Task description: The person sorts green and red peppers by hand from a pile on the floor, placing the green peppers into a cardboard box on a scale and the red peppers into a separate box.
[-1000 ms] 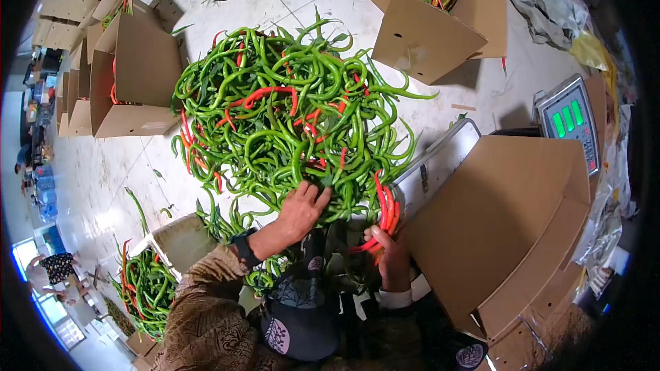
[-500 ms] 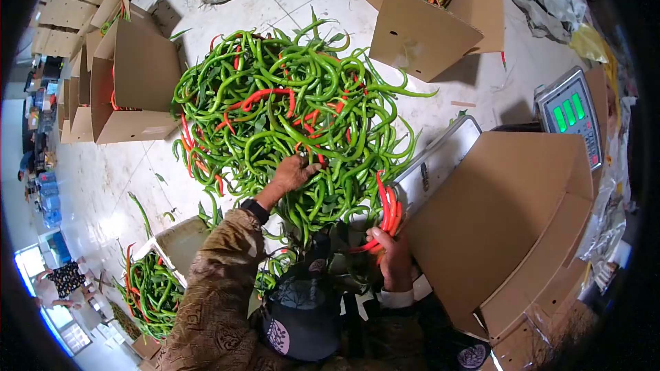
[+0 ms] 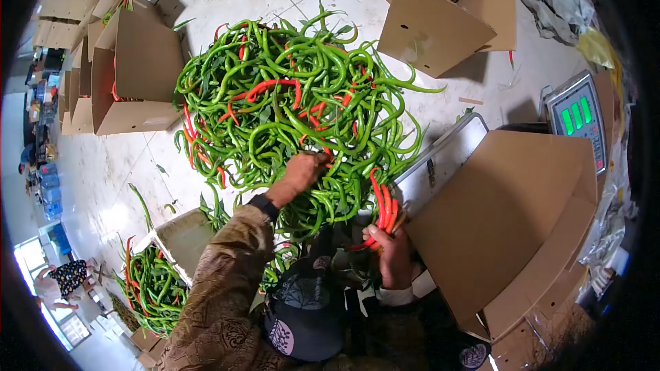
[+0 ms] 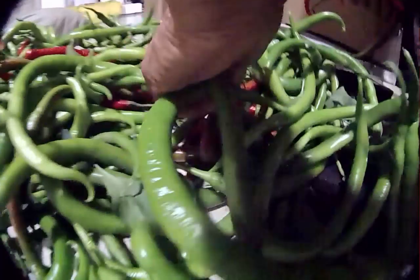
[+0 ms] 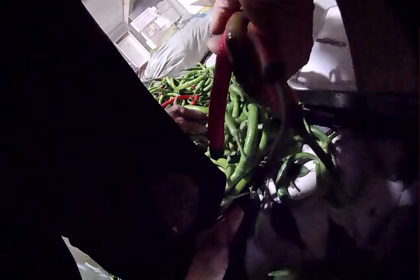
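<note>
A big heap of long green peppers (image 3: 275, 137) mixed with red ones lies on the floor. On its near side the left hand (image 3: 299, 173) reaches in, fingertips bent round a red pepper (image 3: 328, 156). In the left wrist view that hand (image 4: 223, 30) is above curved green peppers (image 4: 161, 168), its fingertips hidden. The right hand (image 3: 393, 254) grips a bunch of several red peppers (image 3: 385, 207), tips upward, beside the heap's near right edge. The right wrist view shows this hand (image 5: 269, 17) with a red pepper (image 5: 221, 96) hanging below it.
An open carton (image 3: 509, 213) stands right of the right hand, beside a scale with a lit display (image 3: 576, 115). Another carton (image 3: 433, 34) with peppers is at the top right, more cartons (image 3: 144, 62) at the left. A white foam box (image 3: 182, 244) stands at the lower left.
The left hand has moved up and further into the heap, and its fingertips have come together at a red pepper. The right hand keeps its red bunch in nearly the same place.
</note>
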`<action>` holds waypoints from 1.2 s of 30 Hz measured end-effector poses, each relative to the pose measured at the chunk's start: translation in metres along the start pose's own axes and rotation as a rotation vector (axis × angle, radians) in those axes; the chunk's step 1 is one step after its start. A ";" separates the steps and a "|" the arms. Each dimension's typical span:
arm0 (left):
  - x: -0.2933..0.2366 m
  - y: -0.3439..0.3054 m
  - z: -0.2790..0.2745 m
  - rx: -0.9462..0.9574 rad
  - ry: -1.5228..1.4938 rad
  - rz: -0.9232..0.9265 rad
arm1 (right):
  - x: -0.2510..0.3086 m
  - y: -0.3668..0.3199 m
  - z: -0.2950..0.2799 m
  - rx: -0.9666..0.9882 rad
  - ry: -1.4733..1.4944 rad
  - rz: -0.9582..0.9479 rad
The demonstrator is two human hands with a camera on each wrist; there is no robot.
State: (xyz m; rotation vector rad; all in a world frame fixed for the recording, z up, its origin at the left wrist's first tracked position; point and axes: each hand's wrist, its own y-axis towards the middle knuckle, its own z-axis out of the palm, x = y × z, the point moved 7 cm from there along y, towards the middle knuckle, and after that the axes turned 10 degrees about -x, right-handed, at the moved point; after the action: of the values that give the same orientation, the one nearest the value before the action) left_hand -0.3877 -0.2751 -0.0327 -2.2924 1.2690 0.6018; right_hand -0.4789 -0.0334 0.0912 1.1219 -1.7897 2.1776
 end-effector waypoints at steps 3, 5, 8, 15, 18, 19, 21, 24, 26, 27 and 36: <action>-0.027 0.007 0.013 0.139 0.444 0.118 | -0.001 0.000 -0.002 -0.014 0.024 0.000; -0.028 0.001 0.006 0.088 0.403 0.182 | -0.007 0.003 -0.007 -0.028 0.048 0.000; -0.043 0.000 -0.014 -0.100 0.366 0.392 | -0.009 0.007 -0.005 -0.028 0.082 0.009; -0.054 0.016 0.008 0.016 0.484 0.629 | -0.008 0.001 0.004 -0.011 0.018 0.059; -0.032 0.023 0.029 0.022 0.556 0.413 | -0.010 0.003 0.002 0.001 0.027 0.042; -0.031 0.028 0.033 0.077 0.527 0.352 | -0.011 0.002 0.001 -0.005 0.032 0.041; -0.026 0.028 0.035 0.167 0.541 0.318 | -0.007 0.002 -0.002 -0.013 0.049 0.037; -0.030 0.025 0.018 0.325 0.567 0.211 | -0.007 0.004 -0.007 -0.012 0.068 -0.011; -0.047 0.026 -0.024 0.254 0.538 0.230 | -0.009 0.009 -0.007 -0.014 0.149 -0.048; -0.052 0.024 -0.041 0.249 0.613 0.196 | -0.011 0.009 -0.008 0.003 0.175 -0.045; -0.104 -0.030 -0.184 0.415 0.741 0.228 | 0.018 -0.016 -0.007 -0.008 0.279 -0.127</action>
State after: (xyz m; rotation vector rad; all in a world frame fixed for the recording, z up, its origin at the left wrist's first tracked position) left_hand -0.3833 -0.2973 0.1788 -2.0738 1.7851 -0.4749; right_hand -0.4868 -0.0284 0.1144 0.8540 -1.5641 2.1279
